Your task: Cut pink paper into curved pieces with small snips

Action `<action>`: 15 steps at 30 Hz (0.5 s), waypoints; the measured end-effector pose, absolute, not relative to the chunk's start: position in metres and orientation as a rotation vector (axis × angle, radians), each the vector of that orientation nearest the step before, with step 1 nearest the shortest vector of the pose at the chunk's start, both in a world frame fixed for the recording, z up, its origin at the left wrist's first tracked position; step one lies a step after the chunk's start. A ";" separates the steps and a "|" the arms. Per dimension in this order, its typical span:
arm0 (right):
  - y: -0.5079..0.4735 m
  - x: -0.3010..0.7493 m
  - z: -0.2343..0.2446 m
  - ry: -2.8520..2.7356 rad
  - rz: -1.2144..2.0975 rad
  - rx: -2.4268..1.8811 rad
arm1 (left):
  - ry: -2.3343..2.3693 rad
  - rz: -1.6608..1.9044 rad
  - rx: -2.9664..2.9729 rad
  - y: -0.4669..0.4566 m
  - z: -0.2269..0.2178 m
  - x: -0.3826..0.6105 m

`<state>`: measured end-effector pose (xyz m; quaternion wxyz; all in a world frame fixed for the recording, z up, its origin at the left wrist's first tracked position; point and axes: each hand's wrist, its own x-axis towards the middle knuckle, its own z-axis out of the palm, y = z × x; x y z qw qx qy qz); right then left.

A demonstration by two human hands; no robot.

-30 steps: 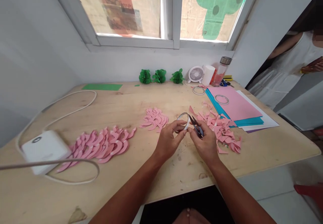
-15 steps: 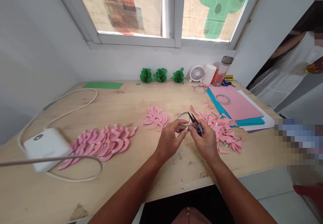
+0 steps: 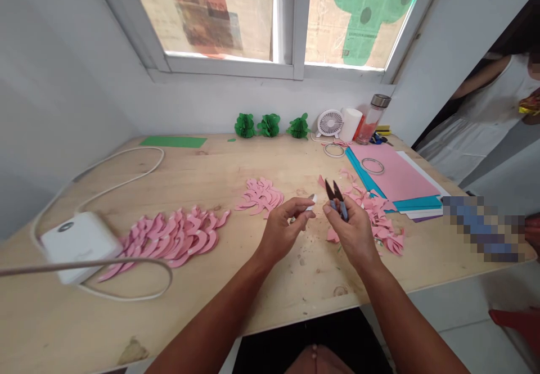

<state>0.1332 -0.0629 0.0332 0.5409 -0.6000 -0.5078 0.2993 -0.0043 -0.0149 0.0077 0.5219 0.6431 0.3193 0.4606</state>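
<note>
My left hand (image 3: 287,219) is closed around a narrow roll of white tape (image 3: 313,200), mostly hidden by the fingers; a white end shows past the fingertips. In my right hand (image 3: 352,225) is a pair of thread snips (image 3: 336,198) with a blue-grey grip, its dark blades pointing away from me and spread apart. A small gap separates the two hands. Cut pink paper shapes (image 3: 259,195) lie in a pile beyond my left hand, and a bigger row of curved pink pieces (image 3: 181,236) is further left. Pink scraps (image 3: 386,225) lie under and beside my right hand.
A white box with a cable (image 3: 80,244) sits at the left. Green paper balls (image 3: 269,125), a small fan (image 3: 330,122) and a glass bottle (image 3: 371,121) line the wall. Coloured sheets (image 3: 396,177) with a ring-shaped roll (image 3: 372,166) lie right. Another person (image 3: 485,104) stands beyond.
My hands have moved apart, the right one shifting right with the snips. The snips' blades have spread open. The tape loop that showed above my left fingers is now mostly hidden.
</note>
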 end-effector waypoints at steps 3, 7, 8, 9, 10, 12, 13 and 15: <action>-0.064 0.138 0.029 -1.193 0.666 -1.428 | 0.729 1.102 1.385 -0.014 0.010 -0.004; -0.069 0.142 0.020 -1.337 0.705 -1.484 | 0.703 1.089 1.305 -0.016 0.014 -0.005; -0.070 0.142 0.018 -1.375 0.702 -1.496 | 0.695 1.087 1.298 -0.016 0.014 -0.005; -0.072 0.143 0.016 -1.409 0.688 -1.509 | 0.690 1.086 1.293 -0.017 0.015 -0.005; -0.072 0.143 0.015 -1.437 0.664 -1.524 | 0.689 1.086 1.289 -0.017 0.016 -0.005; -0.074 0.145 0.014 -1.476 0.605 -1.559 | 0.696 1.089 1.282 -0.018 0.017 -0.005; -0.075 0.146 0.014 -1.493 0.579 -1.579 | 0.699 1.092 1.279 -0.018 0.017 -0.005; -0.076 0.147 0.014 -1.528 0.532 -1.608 | 0.701 1.095 1.274 -0.018 0.018 -0.005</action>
